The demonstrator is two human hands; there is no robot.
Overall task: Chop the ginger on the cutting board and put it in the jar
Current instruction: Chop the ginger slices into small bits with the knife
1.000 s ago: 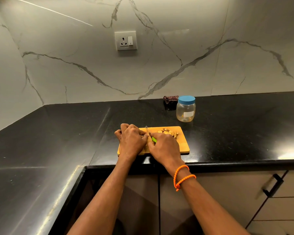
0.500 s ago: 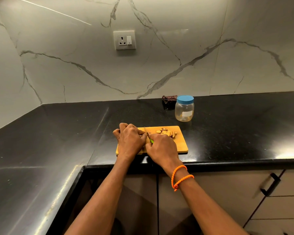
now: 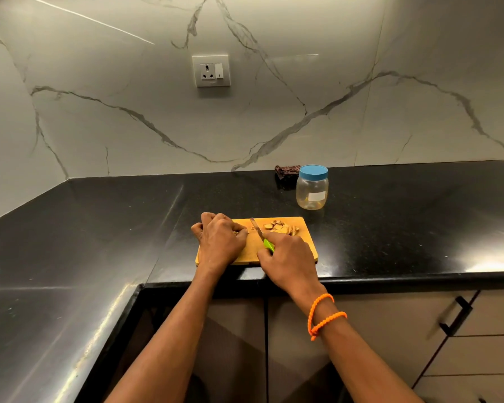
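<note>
Ginger, cut into pale tan slices [image 3: 281, 227], lies in a small heap on the far right part of the rectangular wooden cutting board [image 3: 307, 245], which sits near the front edge of the glossy black stone countertop [image 3: 99, 228]. The left hand [image 3: 220, 239] rests on the board's left half with its fingers curled over; a small bit of ginger shows at its fingertips, though what it grasps beneath is hidden. The right hand [image 3: 288, 257] is clenched around the green handle of a small knife [image 3: 261, 232], index finger stretched forward along the top, the steel blade angled away toward the far edge of the board, between the left hand and the slices. An orange beaded bracelet [image 3: 323, 315] circles the right wrist. Beyond the board stands a clear plastic jar with a blue screw lid [image 3: 312, 187], lid on, apart from the board. Just behind the jar, against the marble wall, lies a crumpled dark brown cloth [image 3: 285, 171].
</note>
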